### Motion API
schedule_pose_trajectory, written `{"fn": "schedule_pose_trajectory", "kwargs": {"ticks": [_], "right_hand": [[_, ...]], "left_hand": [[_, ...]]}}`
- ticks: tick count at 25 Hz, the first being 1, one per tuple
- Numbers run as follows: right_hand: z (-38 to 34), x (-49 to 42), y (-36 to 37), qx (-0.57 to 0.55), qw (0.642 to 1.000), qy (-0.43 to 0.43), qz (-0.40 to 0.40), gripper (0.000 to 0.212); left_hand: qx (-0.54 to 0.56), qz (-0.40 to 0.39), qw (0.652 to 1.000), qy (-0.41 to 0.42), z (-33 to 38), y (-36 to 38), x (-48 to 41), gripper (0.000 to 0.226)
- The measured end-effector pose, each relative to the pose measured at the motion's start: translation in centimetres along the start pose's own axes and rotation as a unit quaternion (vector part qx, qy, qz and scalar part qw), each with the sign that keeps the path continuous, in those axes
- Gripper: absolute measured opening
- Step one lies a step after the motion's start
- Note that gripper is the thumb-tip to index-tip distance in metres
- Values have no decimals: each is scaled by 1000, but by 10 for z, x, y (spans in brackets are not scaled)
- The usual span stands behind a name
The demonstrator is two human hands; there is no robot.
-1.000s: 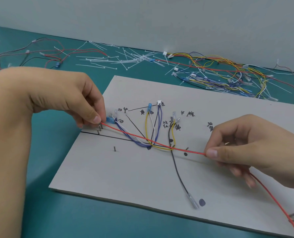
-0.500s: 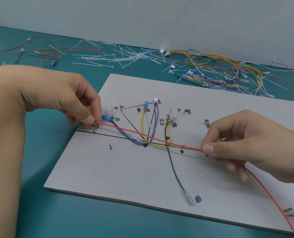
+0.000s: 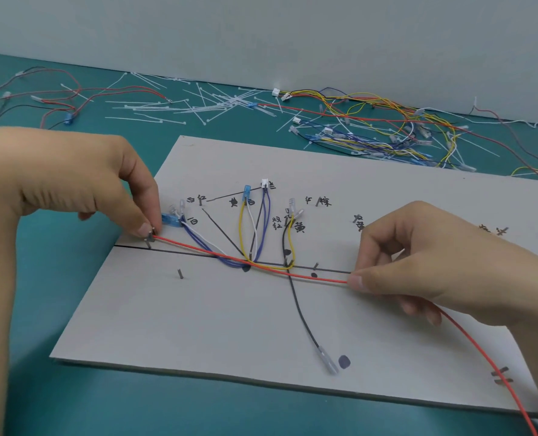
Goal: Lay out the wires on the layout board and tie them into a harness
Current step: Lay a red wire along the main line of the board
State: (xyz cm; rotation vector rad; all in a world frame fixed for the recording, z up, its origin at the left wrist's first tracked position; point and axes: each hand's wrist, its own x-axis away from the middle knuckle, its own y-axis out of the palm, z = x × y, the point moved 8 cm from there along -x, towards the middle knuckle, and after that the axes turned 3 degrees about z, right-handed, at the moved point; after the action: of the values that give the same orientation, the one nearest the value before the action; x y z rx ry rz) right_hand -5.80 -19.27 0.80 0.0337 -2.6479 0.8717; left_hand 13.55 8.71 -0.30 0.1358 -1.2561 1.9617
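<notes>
Stretching red wire [image 3: 261,267] taut across the layout board [image 3: 198,325] in mid-frame, over the blue, yellow and white wires [image 3: 241,231], likely to match the drawn black line [image 3: 183,251]. Pinching its end at a pin [image 3: 150,241], centre left, with left hand [image 3: 82,184]; pinching farther along, centre right, with right hand [image 3: 434,262].

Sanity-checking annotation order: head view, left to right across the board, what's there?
Left hand pinching thin red wire → flat blue plastic connector → small white plastic plug → clear-sleeved terminal on black wire → right hand, pinching the same wire.
</notes>
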Motion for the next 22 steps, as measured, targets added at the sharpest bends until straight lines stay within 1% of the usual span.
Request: {"fn": "schedule_pose_trajectory", "kwargs": {"ticks": [2, 3, 4, 7, 9, 11, 13, 16, 19, 22], "right_hand": [[4, -2, -3, 28, 999, 15, 21, 22], [5, -2, -5, 39, 999, 20, 33, 23], [5, -1, -6, 44, 998, 22, 42, 23], [8, -1, -12, 44, 997, 24, 55, 21], [9, -1, -16, 40, 997, 21, 54, 19], [9, -1, -17, 46, 998, 20, 42, 15], [10, 1, -18, 56, 998, 18, 29, 13], [11, 2, -21, 66, 997, 18, 17, 13], [13, 5, -26, 80, 997, 17, 16, 15], [17, 7, -31, 95, 995, 20, 9, 20]], "left_hand": [[-11, 11, 1000, -8, 1, -1, 1, 46], [-11, 10, 1000, -13, 3, -1, 2, 46], [-9, 8, 1000, -14, 4, 0, 4, 51], [-12, 10, 1000, -1, 7, -4, 8, 75], [-11, 29, 999, 28, 16, -7, 13, 76], [-25, 72, 994, 80, 37, -7, 17, 66], [-26, 112, 981, 156, 68, 0, 23, 52], [-2, 143, 957, 251, 116, 26, 26, 31], [17, 150, 942, 300, 148, 58, 22, 16], [28, 159, 937, 310, 161, 79, 15, 14]]}}
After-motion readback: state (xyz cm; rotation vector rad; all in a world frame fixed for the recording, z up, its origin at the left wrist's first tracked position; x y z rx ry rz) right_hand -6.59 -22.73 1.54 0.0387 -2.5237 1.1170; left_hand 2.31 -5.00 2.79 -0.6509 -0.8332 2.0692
